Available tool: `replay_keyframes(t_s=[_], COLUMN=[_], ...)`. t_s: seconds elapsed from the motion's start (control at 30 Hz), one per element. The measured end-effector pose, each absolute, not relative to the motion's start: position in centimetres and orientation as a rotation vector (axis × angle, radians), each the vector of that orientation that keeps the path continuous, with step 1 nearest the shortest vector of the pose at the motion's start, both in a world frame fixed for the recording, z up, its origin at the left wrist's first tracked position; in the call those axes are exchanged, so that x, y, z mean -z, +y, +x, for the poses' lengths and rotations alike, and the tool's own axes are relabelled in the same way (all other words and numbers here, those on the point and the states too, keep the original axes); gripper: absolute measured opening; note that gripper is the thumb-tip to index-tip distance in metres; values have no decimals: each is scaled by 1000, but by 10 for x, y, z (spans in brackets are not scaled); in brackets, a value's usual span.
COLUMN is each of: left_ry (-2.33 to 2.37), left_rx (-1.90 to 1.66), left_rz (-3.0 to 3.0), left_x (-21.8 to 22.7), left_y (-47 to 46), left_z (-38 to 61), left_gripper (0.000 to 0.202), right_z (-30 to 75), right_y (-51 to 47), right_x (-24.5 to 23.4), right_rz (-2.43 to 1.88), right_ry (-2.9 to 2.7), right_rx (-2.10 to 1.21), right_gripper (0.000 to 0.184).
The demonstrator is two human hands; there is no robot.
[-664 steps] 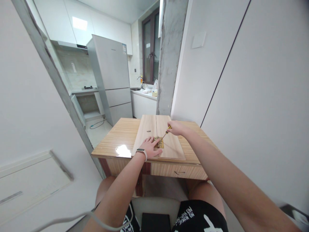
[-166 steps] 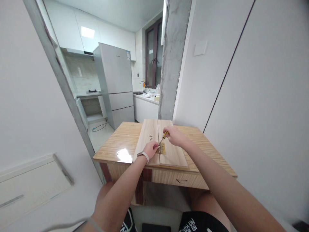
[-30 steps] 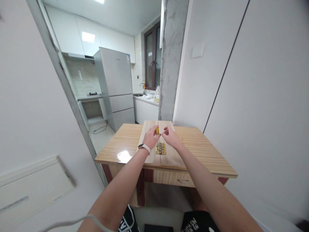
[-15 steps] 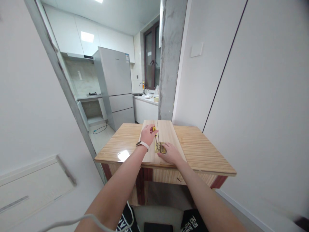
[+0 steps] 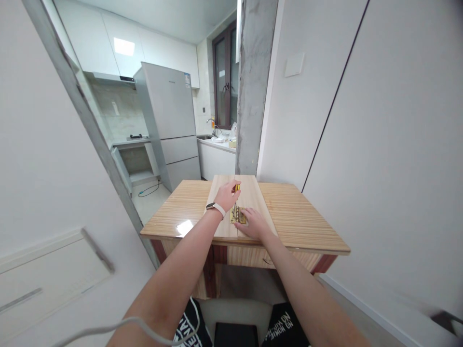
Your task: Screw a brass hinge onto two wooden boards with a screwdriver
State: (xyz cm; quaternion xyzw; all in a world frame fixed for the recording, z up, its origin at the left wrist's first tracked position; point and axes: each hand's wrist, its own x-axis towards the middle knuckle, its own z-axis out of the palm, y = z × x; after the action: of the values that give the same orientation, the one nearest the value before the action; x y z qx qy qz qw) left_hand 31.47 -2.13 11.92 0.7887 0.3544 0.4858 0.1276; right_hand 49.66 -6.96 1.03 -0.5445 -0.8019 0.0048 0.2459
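My left hand point(image 5: 225, 196), with a light band on its wrist, grips the yellow and dark handle of a screwdriver point(image 5: 237, 187). The screwdriver stands nearly upright, its shaft running down to a brass-coloured hinge point(image 5: 232, 219). Whether the tip sits in a screw is too small to tell. The hinge lies flat and open across the seam between two pale wooden boards point(image 5: 255, 197). My right hand point(image 5: 256, 224) holds the hinge from the right, thumb at its near edge and fingers on its right leaf.
Under the boards is a wood-grain table point(image 5: 300, 217) with a drawer at its front. A white cable point(image 5: 133, 319) crosses near my left arm. Beyond the table stand a grey fridge point(image 5: 173, 106) and a sink counter point(image 5: 217, 156). A white wall point(image 5: 379, 144) rises on the right.
The screwdriver has gone from leaning left to nearly upright, with my left hand turned slightly around its handle. My right hand stays at the hinge. The whole view has shifted a little.
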Motion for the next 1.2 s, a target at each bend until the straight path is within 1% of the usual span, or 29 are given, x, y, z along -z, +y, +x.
replay_keyframes(t_s=[0.13, 0.2, 0.4, 0.5, 0.57, 0.73, 1.0, 1.2], left_ry=[1124, 1162, 1154, 1112, 1087, 1053, 1205, 1172], left_rx=[-1517, -1552, -1547, -1520, -1519, -1521, -1568, -1531], left_rz=[2226, 2195, 2171, 2180, 2172, 2177, 2226, 2248], left_x=[-123, -124, -122, -118, -116, -115, -118, -115], left_y=[-24, -25, -23, -23, -24, -29, -31, -29], left_z=[314, 314, 315, 315, 316, 314, 313, 314], left_gripper=[18, 16, 21, 30, 33, 28, 26, 28], right_z=[496, 496, 496, 496, 496, 496, 496, 496], right_y=[-69, -70, -71, -71, -71, -71, -71, -71], right_x=[-11, -11, -12, -12, -12, -12, -12, -14], right_rz=[-1515, -1528, -1514, -1503, -1499, -1507, -1531, -1541], right_ry=[-2194, -2189, -2189, -2196, -2191, -2190, -2182, -2187], right_rx=[-36, -38, -45, -50, -50, -51, -63, -82], right_gripper=[69, 70, 66, 66, 66, 68, 70, 69])
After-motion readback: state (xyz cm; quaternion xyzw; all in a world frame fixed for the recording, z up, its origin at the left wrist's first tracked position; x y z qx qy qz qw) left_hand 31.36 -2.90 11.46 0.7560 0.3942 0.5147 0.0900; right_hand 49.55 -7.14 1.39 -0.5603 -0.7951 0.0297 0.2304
